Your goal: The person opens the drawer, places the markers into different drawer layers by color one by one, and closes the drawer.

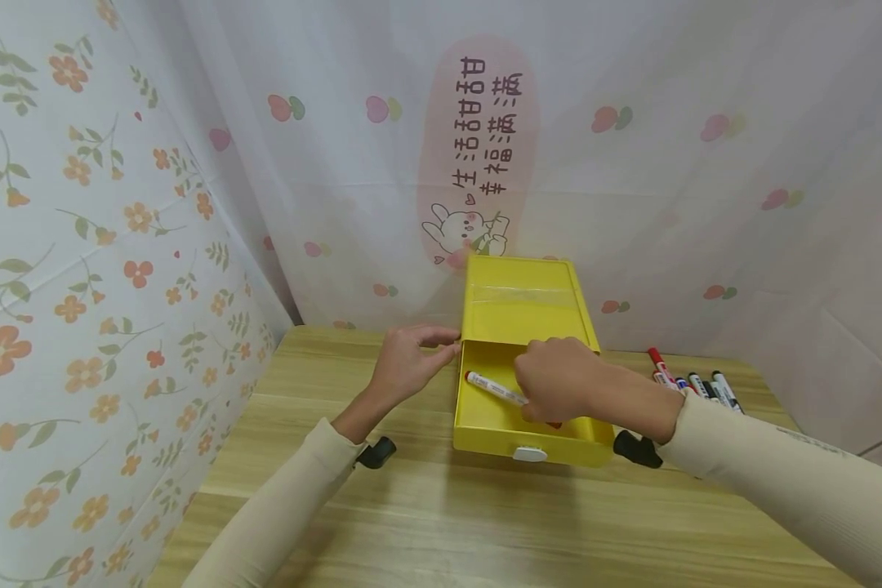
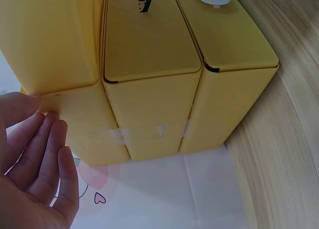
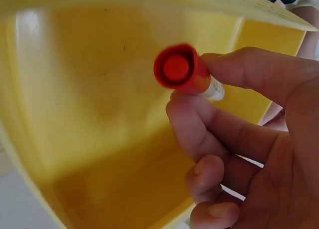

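Observation:
My right hand (image 1: 559, 380) pinches a white marker (image 1: 496, 387) over the pulled-out yellow drawer (image 1: 488, 441). In the right wrist view the marker's red cap (image 3: 182, 69) faces the camera, with thumb and index finger on either side of it. My left hand (image 1: 412, 359) is at the left side of the yellow drawer unit (image 1: 525, 298). Its thumb and fairly straight fingertips touch the unit where the drawer comes out, as the left wrist view shows. That view also shows the lower drawers (image 2: 149, 44) pushed in.
Several markers (image 1: 694, 385) with red, blue and black caps lie on the wooden table (image 1: 382, 514) to the right of the unit. A printed curtain (image 1: 353, 163) hangs behind, and a floral one (image 1: 103, 310) on the left. Clear tape (image 2: 144, 131) runs along the unit's side.

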`<state>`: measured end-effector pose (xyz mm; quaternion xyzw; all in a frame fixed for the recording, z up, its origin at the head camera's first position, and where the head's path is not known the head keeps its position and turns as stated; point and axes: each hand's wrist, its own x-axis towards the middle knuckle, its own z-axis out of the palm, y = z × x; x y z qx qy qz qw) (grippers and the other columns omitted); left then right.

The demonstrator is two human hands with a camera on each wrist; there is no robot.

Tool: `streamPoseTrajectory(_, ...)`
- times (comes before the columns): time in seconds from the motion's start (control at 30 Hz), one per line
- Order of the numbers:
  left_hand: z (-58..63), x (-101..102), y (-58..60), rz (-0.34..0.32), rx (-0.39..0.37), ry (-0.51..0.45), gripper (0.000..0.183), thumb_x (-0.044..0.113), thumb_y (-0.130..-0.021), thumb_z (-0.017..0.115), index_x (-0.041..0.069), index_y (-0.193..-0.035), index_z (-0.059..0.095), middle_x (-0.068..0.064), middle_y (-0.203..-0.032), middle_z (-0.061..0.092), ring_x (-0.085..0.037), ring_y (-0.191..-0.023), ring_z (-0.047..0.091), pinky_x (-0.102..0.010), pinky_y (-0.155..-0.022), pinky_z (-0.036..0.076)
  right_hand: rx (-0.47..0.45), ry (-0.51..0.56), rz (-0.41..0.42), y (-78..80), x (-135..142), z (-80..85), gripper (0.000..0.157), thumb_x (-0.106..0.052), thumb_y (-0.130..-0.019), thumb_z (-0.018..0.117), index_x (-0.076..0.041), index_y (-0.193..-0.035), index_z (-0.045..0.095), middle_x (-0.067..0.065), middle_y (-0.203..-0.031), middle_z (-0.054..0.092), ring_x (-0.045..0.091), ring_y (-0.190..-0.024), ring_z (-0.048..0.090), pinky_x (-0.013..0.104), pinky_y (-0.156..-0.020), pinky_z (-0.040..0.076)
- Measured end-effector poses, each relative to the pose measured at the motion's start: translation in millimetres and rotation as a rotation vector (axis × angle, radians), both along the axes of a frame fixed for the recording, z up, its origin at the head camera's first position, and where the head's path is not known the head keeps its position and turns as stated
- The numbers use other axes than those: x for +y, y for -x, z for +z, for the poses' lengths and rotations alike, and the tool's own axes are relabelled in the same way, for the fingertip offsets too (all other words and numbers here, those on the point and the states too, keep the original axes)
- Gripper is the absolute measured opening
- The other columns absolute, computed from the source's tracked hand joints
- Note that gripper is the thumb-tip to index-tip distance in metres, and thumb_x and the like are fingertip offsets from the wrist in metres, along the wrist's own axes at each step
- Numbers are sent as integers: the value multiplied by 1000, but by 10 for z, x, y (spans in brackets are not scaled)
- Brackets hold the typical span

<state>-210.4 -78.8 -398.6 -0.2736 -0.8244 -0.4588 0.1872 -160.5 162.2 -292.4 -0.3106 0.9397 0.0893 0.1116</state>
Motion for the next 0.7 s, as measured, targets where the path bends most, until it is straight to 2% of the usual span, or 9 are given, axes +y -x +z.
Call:
streamPoseTrajectory(0.13, 2, -2, 0, -5, -2, -3, 19, 12, -97, 86, 3, -113, 86, -10, -105, 84, -30, -95, 82, -44, -82, 67, -39, 1, -7, 12, -32, -29, 37, -28, -93, 84, -19, -65, 61, -2, -64, 53, 15, -57, 50, 27, -49, 37)
streamPoseTrajectory(0.33, 2, -4, 0, -1, -7, -1, 19, 13, -97, 86, 4, -114, 87, -9, -105, 84, -28, -96, 82, -44, -83, 67, -104, 24, -6, -12, -79, -26, 44, -25, -96, 82, -19, -60, 56, -5, -58, 44, 11, -52, 40, 26, -48, 29)
streamPoseTrajectory(0.7, 1, -3, -10, 2, -31, -4, 19, 14, -98, 85, 4, -114, 86, -8, -107, 84, -27, -98, 82, -42, -83, 67, -108, 72, 56, -16, -60, -144, 44, -25, -97, 81, -20, -60, 59, -10, -53, 40, 8, -50, 35, 26, -47, 29)
